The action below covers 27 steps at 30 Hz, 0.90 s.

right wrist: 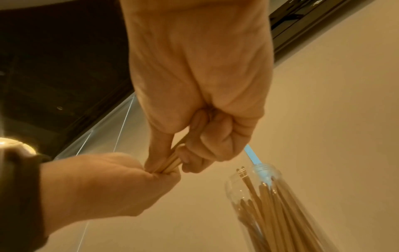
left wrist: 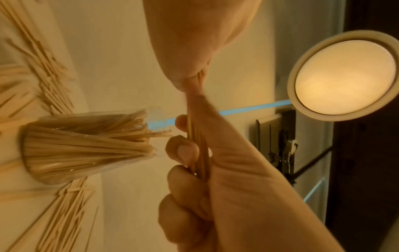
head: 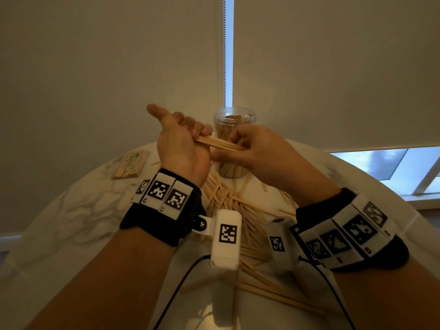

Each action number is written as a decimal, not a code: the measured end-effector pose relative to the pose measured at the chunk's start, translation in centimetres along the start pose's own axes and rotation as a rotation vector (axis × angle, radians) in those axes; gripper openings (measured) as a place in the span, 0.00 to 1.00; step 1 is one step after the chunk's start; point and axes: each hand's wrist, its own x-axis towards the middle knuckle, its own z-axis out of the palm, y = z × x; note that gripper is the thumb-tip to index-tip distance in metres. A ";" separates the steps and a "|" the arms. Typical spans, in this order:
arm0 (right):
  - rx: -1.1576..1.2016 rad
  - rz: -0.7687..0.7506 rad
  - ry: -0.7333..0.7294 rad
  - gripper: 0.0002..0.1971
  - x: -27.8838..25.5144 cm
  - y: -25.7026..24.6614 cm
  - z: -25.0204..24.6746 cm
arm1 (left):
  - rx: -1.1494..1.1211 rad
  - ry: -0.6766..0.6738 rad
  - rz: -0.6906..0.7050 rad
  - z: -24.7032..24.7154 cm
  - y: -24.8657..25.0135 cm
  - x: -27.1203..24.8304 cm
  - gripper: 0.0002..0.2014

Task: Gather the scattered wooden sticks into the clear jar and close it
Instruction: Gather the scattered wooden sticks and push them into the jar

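From the head view we have a small bundle of sticks (head: 220,143) held in the air between both hands, in front of the clear jar (head: 233,141): our left hand (head: 182,148) curls its fingers round one end with the thumb stuck out free, and our right hand (head: 256,148) pinches the other end. The jar stands upright and lidless on the marble table (head: 78,206), already packed with sticks most of the way up; we see no lid in this view. Below our wrists a big loose pile of sticks (head: 228,201) still litters the table, and a wrapped packet of sticks (head: 130,164) lies off to the left. The risk we judge here is that the bundle fans out as one hand lets go, so that a few sticks slip and drop back onto the pile. From the left wrist view the left fingers (left wrist: 183,151) are clenched round the bundle (left wrist: 197,153) while the right hand (left wrist: 194,42) nips its far end; the jar (left wrist: 86,146) looks crowded, with stick tips splayed at its mouth, so we think new sticks could jam against those tips or nudge the light jar over. From the right wrist view our right hand (right wrist: 194,95) grips the sticks (right wrist: 172,162) where they meet the left hand (right wrist: 103,184), and the jar (right wrist: 280,204) sits just beside and below, its threaded mouth open with some room at the top.
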 end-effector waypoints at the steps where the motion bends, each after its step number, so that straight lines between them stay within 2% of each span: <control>1: 0.002 -0.030 0.026 0.19 0.0 -0.3 0.1 | -0.041 0.031 0.002 -0.3 0.3 0.4 0.28; 7: -0.079 -0.054 0.141 0.23 0.1 -0.2 0.5 | -0.122 0.024 -0.098 -0.9 -0.4 1.3 0.27; 14: -0.007 0.034 0.082 0.24 -0.2 -0.4 0.3 | -0.155 0.027 -0.138 -1.0 -0.4 1.5 0.27; 18: 0.056 0.064 0.209 0.21 0.3 -0.4 -1.6 | -0.081 -0.045 -0.169 -0.8 -0.4 0.8 0.19; 21: -0.004 0.058 0.330 0.18 1.1 0.1 -4.6 | 0.113 0.003 -0.180 -0.9 -0.5 1.5 0.16; 22: -0.039 0.056 0.359 0.18 1.8 0.3 -5.6 | 0.235 0.009 -0.187 -0.9 -0.6 2.1 0.20; 25: -0.234 0.046 0.373 0.16 5.3 1.1 -7.9 | 0.697 -0.036 -0.241 -0.2 -1.3 4.1 0.38; 27: -0.400 0.030 0.276 0.16 8.1 1.1 -8.8 | 0.969 -0.108 -0.265 0.1 -2.0 5.3 0.52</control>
